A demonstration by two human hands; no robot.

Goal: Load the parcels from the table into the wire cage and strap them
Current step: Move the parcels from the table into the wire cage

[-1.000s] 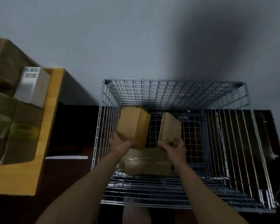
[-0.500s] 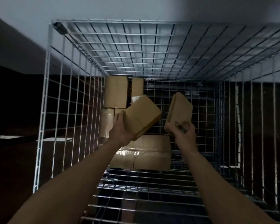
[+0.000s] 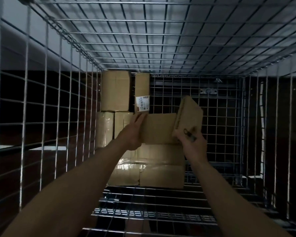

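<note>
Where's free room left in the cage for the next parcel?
Free: bare mesh between the parcels and the right wall; also the strip nearer than the taped parcel. Crowded: the left side, parcels packed against the left wall.

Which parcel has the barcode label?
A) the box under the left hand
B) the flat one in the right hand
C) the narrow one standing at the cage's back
C: the white label is on the narrow parcel at the back of the wire cage; the flat parcel in the right hand shows none.
</note>
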